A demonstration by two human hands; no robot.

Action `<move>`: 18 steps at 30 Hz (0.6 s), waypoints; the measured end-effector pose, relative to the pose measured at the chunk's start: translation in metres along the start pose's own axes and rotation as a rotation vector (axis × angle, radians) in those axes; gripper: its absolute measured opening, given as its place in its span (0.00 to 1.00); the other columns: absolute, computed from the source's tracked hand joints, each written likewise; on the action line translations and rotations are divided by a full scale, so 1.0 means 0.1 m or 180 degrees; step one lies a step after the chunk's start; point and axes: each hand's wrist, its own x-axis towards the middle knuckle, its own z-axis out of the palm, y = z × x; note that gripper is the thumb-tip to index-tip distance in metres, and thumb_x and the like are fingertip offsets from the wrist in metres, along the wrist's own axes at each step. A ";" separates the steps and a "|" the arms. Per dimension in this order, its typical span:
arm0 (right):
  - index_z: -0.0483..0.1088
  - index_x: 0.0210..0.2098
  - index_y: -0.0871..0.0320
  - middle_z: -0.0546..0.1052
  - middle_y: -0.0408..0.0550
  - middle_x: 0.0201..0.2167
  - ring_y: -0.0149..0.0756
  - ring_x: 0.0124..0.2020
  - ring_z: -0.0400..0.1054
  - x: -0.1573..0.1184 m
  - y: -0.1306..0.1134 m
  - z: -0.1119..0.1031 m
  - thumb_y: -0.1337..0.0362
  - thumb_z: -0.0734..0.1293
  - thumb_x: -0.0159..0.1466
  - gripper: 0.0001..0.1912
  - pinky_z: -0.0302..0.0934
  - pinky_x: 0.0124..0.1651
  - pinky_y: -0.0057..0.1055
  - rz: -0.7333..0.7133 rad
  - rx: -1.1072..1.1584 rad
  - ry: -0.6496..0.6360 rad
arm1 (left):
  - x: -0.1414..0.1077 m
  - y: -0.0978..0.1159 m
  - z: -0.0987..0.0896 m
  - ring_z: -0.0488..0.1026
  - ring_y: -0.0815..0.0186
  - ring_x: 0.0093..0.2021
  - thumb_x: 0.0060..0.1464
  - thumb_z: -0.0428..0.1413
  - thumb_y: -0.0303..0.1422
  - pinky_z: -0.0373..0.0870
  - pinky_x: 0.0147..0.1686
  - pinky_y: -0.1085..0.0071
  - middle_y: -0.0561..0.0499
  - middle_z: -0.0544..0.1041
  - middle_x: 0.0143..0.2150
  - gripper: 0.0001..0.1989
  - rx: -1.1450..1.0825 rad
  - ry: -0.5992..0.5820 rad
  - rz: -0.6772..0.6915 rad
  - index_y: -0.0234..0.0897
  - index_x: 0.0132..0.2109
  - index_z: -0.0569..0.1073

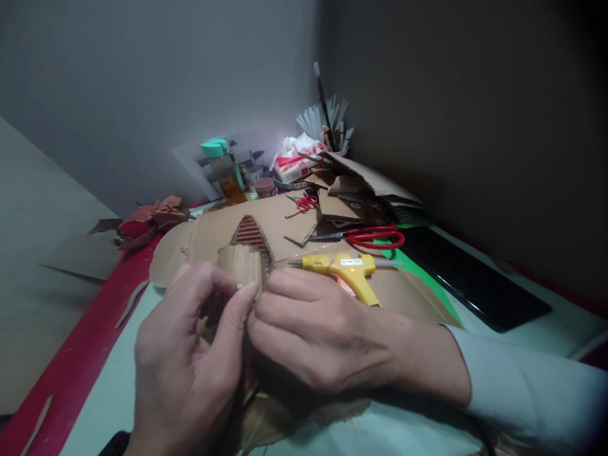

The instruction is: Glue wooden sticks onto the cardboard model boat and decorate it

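A light tan piece of cardboard (243,263), finely ridged, is pinched between the thumb and fingers of my left hand (194,348). Close against it, my right hand (308,329) is closed with its knuckles up; its fingertips are hidden, so what they grip cannot be made out. Just beyond the fingers rises a pointed reddish-brown corrugated cardboard piece (250,232); whether it joins the tan piece is hidden. Right behind my right hand lies a yellow glue gun (349,266), its orange light lit and a glue stick in its back end.
Red-handled scissors (375,237), smaller red scissors (306,202) and stacked cardboard (370,180) lie beyond the glue gun. A black phone (479,275) is at right. At the back stand a bottle (228,174), a tissue pack (297,161) and glue sticks (318,120). Brown scraps (156,218) lie left.
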 end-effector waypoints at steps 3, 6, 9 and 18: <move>0.74 0.24 0.64 0.66 0.46 0.23 0.35 0.27 0.52 -0.01 0.00 -0.01 0.77 0.60 0.68 0.18 0.52 0.32 0.35 -0.0049 0.0115 -0.0057 | 0.01 -0.03 0.00 0.61 0.70 0.23 0.62 0.54 0.37 0.53 0.18 0.69 0.59 0.65 0.26 0.11 0.0063 0.0031 0.0237 0.45 0.31 0.68; 0.73 0.24 0.63 0.65 0.45 0.23 0.34 0.27 0.52 -0.03 -0.03 -0.03 0.77 0.59 0.68 0.19 0.52 0.32 0.35 -0.0098 0.0285 -0.0176 | 0.05 -0.14 0.02 0.62 0.69 0.23 0.60 0.56 0.39 0.56 0.21 0.70 0.59 0.64 0.24 0.10 -0.0129 0.0124 0.0330 0.45 0.30 0.68; 0.72 0.23 0.63 0.65 0.44 0.22 0.34 0.26 0.51 -0.06 -0.07 -0.04 0.77 0.58 0.68 0.20 0.53 0.32 0.34 0.0053 0.0295 -0.0110 | 0.09 -0.23 0.02 0.63 0.67 0.23 0.57 0.57 0.42 0.58 0.23 0.67 0.59 0.67 0.24 0.10 -0.0218 0.0184 0.0214 0.46 0.30 0.69; 0.74 0.37 0.70 0.71 0.52 0.31 0.38 0.34 0.57 -0.07 -0.05 -0.09 0.76 0.59 0.64 0.11 0.59 0.38 0.36 0.1326 0.0614 -0.0333 | 0.12 -0.26 -0.03 0.67 0.68 0.28 0.56 0.60 0.42 0.61 0.26 0.68 0.61 0.72 0.29 0.08 -0.0414 0.0029 0.0239 0.48 0.31 0.73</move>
